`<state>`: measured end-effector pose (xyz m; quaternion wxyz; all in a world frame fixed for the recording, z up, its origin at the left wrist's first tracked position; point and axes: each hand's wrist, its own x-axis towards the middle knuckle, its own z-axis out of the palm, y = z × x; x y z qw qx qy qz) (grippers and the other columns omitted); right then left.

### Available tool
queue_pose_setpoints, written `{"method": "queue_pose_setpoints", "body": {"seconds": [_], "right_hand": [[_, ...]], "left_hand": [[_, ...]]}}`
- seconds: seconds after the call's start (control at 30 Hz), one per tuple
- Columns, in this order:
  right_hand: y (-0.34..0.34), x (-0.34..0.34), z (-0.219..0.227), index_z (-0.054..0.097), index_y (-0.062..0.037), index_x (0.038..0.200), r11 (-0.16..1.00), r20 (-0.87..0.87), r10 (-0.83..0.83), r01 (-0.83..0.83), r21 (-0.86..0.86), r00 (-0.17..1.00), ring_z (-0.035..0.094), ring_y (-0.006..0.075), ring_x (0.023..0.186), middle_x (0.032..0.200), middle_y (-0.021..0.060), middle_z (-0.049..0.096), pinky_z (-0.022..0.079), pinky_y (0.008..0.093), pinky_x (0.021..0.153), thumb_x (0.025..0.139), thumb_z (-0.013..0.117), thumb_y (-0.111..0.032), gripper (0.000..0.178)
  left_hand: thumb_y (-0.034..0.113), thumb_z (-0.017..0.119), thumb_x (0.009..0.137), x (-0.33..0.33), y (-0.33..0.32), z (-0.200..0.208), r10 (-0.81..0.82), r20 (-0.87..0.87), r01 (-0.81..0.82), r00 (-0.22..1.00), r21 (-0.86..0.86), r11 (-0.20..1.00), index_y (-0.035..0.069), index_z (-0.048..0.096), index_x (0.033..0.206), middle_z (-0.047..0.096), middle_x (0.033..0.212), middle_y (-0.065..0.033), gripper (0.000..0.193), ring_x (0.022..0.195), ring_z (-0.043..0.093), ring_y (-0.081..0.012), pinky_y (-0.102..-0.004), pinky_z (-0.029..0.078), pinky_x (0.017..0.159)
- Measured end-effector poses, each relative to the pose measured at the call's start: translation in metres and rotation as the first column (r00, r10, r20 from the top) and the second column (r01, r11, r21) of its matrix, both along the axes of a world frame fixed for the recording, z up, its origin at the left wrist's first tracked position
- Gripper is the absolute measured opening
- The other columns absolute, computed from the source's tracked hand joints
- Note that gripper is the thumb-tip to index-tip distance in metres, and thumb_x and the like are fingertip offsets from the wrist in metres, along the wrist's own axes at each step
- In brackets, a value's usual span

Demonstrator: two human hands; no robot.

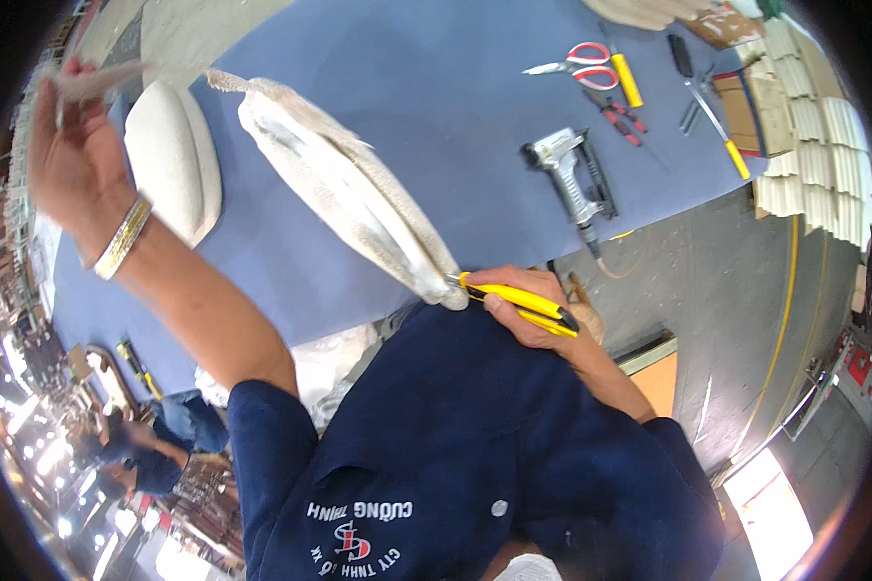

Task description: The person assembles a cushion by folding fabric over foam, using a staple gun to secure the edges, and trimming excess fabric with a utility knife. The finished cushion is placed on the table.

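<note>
The long pad point(325, 179) stretches from your right hand point(525, 332), the nearer one, toward half past ten, its beige, fuzzy cover flanking a smoother whitish middle. That hand grips a yellow-and-black tool point(518, 294) at the near end; your blurred left hand's point(79, 160) hold is unclear.

Upper right of frame: red-handled scissors point(570, 67), red-and-black pliers point(610, 109), cardboard box point(739, 114). Below scissors: silver staple gun point(570, 182). Lower left: co-worker point(157, 471).

Yellow and black on my pliers point(519, 297), cream on my pad point(344, 189), blue across the table point(436, 97), navy shirt point(455, 407)!
</note>
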<state>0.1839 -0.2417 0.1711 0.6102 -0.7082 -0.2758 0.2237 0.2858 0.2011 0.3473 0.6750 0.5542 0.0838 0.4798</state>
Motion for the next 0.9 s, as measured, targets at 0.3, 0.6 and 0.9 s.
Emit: {"method": "queue_pose_setpoints", "body": {"seconds": [0.3,0.6,0.9], "right_hand": [[-0.053,0.186,-0.037,0.073,0.0001,0.107,0.528,0.414,-0.302,0.512,-0.677,0.859,0.072,0.0431,0.096,0.100,0.0205,0.076,0.058,0.0461,0.081,0.092,0.073,-0.039,0.042],[-0.051,0.194,-0.038,0.056,-0.0045,0.145,0.901,0.066,-0.256,0.263,-0.344,0.964,0.065,0.0086,0.073,0.104,0.0066,0.077,0.053,0.0265,0.066,0.087,0.082,-0.021,0.066],[0.044,0.007,-0.045,0.074,-0.0027,0.100,0.855,-0.170,0.502,-0.516,-0.047,0.848,0.061,0.0098,0.068,0.095,0.0037,0.069,0.049,0.0279,0.060,0.086,0.083,-0.015,0.020]], "left_hand": [[0.015,0.062,0.104,-0.146,0.000,-0.011,0.156,0.043,-0.152,0.987,-0.078,0.985,-0.007,0.063,0.117,0.066,0.127,-0.0205,0.025,0.087,0.067,-0.0212,-0.0384,0.057,0.089],[0.011,0.062,0.104,-0.235,-0.113,-0.064,0.292,-0.114,-0.298,0.950,-0.043,0.954,0.000,0.064,0.104,0.069,0.121,-0.0191,0.011,0.070,0.068,-0.0167,-0.0276,0.059,0.062],[-0.002,0.063,0.099,-0.162,-0.288,-0.107,-0.391,-0.203,0.328,0.898,-0.283,0.901,-0.002,0.065,0.101,0.067,0.116,-0.0198,0.003,0.077,0.071,-0.0180,-0.0307,0.061,0.070]]}}
